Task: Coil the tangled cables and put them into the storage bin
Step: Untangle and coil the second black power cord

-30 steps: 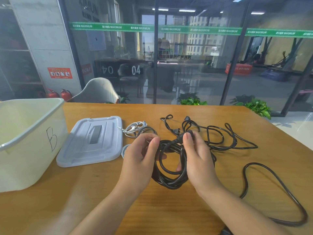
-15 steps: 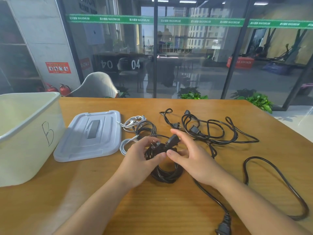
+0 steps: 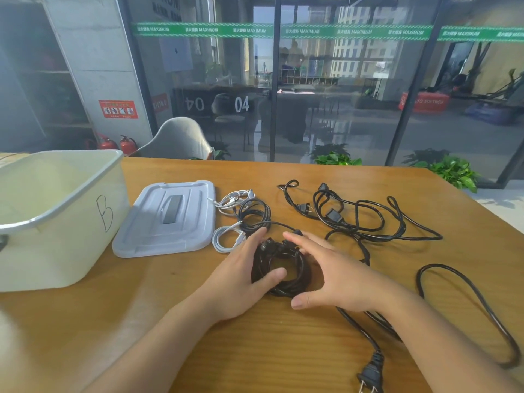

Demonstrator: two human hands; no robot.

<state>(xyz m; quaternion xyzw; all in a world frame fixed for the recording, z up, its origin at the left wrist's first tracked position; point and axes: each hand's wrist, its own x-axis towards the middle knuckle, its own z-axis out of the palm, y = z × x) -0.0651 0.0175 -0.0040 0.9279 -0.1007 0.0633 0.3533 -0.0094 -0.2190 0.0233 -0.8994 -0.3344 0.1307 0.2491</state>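
Head view, frame centre: left hand (image 3: 241,275) and right hand (image 3: 326,275), fingers straight, cup the coiled black rubber cable (image 3: 280,266); squeeze evenly so loops stay stacked.

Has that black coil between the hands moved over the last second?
Yes. The black coil was held up off the table a second ago; now it lies flat on the wood, level with the lid's near edge.

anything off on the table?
Nothing damaged or spilled. Black cables still lie tangled right of the coil between the hands; bin holds no cables that show, its lid off beside it.
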